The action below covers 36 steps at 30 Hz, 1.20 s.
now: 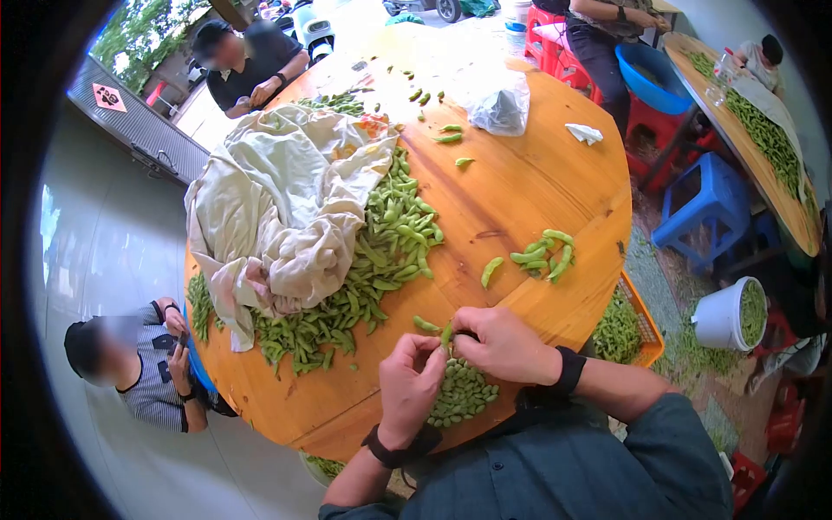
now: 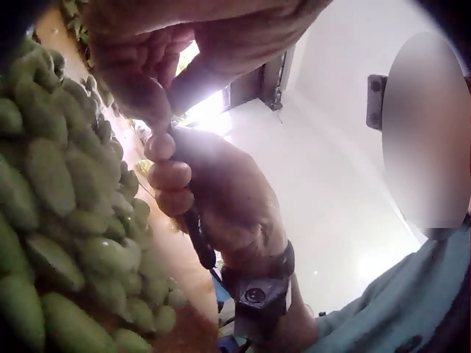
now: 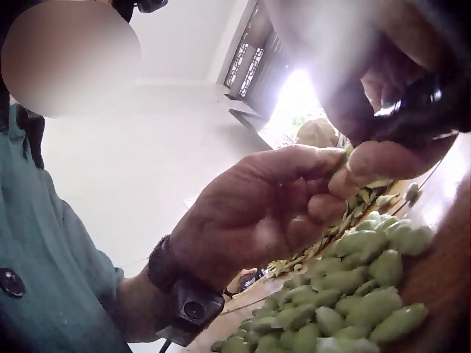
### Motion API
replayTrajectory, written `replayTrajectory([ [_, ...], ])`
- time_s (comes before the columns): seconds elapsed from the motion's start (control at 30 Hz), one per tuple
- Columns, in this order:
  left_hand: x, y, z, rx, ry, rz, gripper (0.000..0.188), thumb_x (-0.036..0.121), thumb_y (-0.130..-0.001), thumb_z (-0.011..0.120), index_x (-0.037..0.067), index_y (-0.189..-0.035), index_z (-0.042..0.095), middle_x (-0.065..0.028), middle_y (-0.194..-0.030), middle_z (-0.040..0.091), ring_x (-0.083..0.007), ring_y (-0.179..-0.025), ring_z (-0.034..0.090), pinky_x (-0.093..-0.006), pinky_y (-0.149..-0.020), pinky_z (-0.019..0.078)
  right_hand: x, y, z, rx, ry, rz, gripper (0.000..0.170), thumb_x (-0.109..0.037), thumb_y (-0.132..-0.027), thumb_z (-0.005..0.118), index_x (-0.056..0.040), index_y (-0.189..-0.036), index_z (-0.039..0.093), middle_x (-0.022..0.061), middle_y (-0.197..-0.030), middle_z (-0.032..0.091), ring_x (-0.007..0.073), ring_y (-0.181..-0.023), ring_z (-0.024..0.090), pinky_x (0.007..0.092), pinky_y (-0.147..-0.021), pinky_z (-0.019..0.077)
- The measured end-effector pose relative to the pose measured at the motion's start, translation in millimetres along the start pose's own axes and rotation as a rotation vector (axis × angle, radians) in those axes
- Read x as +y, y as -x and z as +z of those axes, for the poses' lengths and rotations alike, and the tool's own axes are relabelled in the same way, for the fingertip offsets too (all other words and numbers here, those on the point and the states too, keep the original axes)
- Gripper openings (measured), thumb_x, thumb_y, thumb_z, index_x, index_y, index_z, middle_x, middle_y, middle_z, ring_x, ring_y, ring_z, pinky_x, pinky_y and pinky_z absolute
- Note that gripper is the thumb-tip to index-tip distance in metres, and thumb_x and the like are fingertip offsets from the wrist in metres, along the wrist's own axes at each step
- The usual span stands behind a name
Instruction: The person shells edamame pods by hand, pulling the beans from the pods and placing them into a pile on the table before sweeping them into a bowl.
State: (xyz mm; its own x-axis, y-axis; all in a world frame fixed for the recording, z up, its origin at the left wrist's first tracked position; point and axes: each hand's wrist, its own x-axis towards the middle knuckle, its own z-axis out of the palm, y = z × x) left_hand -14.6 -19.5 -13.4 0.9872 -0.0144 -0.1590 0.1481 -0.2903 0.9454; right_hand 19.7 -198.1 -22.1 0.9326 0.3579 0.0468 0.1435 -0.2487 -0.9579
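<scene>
My left hand point(image 1: 409, 386) pinches the lower end of a green bean pod point(image 1: 446, 334) over the near edge of the round wooden table. At the pod's other side is my right hand point(image 1: 507, 345), fingers curled round a slim dark-handled tool point(image 2: 197, 239); its working end is hidden between the fingers. In the right wrist view the tool point(image 3: 421, 110) appears black and shiny. Just below both hands lies a pile of shelled green beans point(image 1: 464, 397). Another pod point(image 1: 425, 323) rests just beyond the fingertips.
A large heap of pods point(image 1: 381, 260), partly under a crumpled cloth point(image 1: 286, 199), lies to the left. Several loose pods point(image 1: 546, 254) lie ahead. A plastic bag point(image 1: 503, 106) stands farther back. An orange crate point(image 1: 646, 325) is below the right edge. Other people sit around.
</scene>
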Motion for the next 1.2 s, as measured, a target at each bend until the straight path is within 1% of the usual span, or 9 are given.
replayTrajectory([
  [0.23,3,6,3,0.086,-0.338,0.461,0.007,0.002,-0.093,0.065,-0.001,-0.097,0.060,-0.0027,-0.079,0.064,-0.0067,-0.068,0.058,-0.0208,-0.060,0.0458,-1,-6,4,0.002,-0.002,-0.081,0.013,-0.007,-0.085,0.054,0.0034,-0.091,0.059,0.0273,-0.079,0.062,0.0467,-0.076,0.063,0.0515,-0.067,0.0501],
  [0.4,11,-1,-11,-0.156,0.323,-0.154,0.006,0.004,-0.095,0.062,0.000,-0.098,0.059,-0.0044,-0.081,0.065,-0.0093,-0.065,0.059,-0.0224,-0.060,0.0475,-2,-6,-2,-0.041,0.039,-0.102,0.013,-0.007,-0.085,0.054,0.0037,-0.092,0.058,0.0268,-0.079,0.062,0.0470,-0.077,0.062,0.0507,-0.066,0.0501],
  [0.6,12,-10,-17,-0.294,0.599,-0.366,0.008,0.005,-0.094,0.063,0.002,-0.099,0.058,-0.0038,-0.081,0.064,-0.0087,-0.064,0.057,-0.0214,-0.058,0.0468,0,-6,-3,-0.080,-0.149,0.054,0.015,-0.009,-0.083,0.056,0.0049,-0.087,0.060,0.0254,-0.077,0.063,0.0433,-0.073,0.063,0.0459,-0.065,0.0507],
  [0.67,6,-4,-9,-0.199,0.127,-0.056,0.014,0.003,-0.092,0.067,0.003,-0.100,0.057,-0.0037,-0.081,0.065,-0.0096,-0.065,0.058,-0.0213,-0.059,0.0466,0,-7,-6,-0.111,-0.226,0.170,0.016,-0.010,-0.083,0.056,0.0051,-0.086,0.061,0.0253,-0.077,0.063,0.0421,-0.072,0.064,0.0451,-0.065,0.0507],
  [0.73,4,-3,-9,-0.145,-0.129,0.128,0.014,0.001,-0.090,0.069,0.002,-0.098,0.058,-0.0013,-0.082,0.063,-0.0078,-0.068,0.058,-0.0211,-0.061,0.0464,3,-7,-6,-0.127,-0.063,0.019,0.010,-0.006,-0.090,0.054,0.0022,-0.089,0.059,0.0094,-0.069,0.065,0.0141,-0.058,0.064,0.0303,-0.055,0.0521],
  [0.8,8,-4,-10,-0.062,-0.492,0.475,0.010,0.003,-0.091,0.069,0.002,-0.095,0.060,0.0006,-0.082,0.063,-0.0062,-0.070,0.057,-0.0208,-0.062,0.0462,7,-7,-5,-0.123,-0.036,0.003,0.010,-0.006,-0.089,0.054,0.0021,-0.089,0.060,0.0100,-0.069,0.066,0.0153,-0.059,0.065,0.0308,-0.055,0.0520],
  [0.93,8,-4,-10,-0.049,-0.473,0.506,0.008,0.006,-0.093,0.068,0.001,-0.095,0.062,0.0000,-0.083,0.064,-0.0067,-0.069,0.057,-0.0212,-0.060,0.0458,7,-6,-3,-0.113,0.051,-0.031,0.012,-0.009,-0.087,0.056,0.0013,-0.089,0.061,0.0115,-0.070,0.066,0.0190,-0.062,0.066,0.0334,-0.058,0.0524],
  [1.0,8,0,-14,-0.171,-0.080,-0.029,0.012,0.010,-0.096,0.065,0.000,-0.101,0.063,-0.0026,-0.083,0.066,-0.0087,-0.067,0.059,-0.0217,-0.058,0.0469,5,-5,-5,-0.121,0.053,-0.042,0.013,-0.010,-0.086,0.057,0.0010,-0.089,0.061,0.0118,-0.070,0.067,0.0201,-0.063,0.066,0.0345,-0.059,0.0525],
  [1.2,9,-5,-21,-0.255,0.247,-0.243,0.018,0.016,-0.103,0.056,0.000,-0.107,0.063,-0.0021,-0.082,0.065,-0.0085,-0.064,0.060,-0.0210,-0.056,0.0490,8,-9,-6,-0.178,0.023,-0.041,0.015,-0.012,-0.085,0.057,0.0005,-0.091,0.062,0.0111,-0.070,0.067,0.0203,-0.063,0.066,0.0349,-0.060,0.0532],
])
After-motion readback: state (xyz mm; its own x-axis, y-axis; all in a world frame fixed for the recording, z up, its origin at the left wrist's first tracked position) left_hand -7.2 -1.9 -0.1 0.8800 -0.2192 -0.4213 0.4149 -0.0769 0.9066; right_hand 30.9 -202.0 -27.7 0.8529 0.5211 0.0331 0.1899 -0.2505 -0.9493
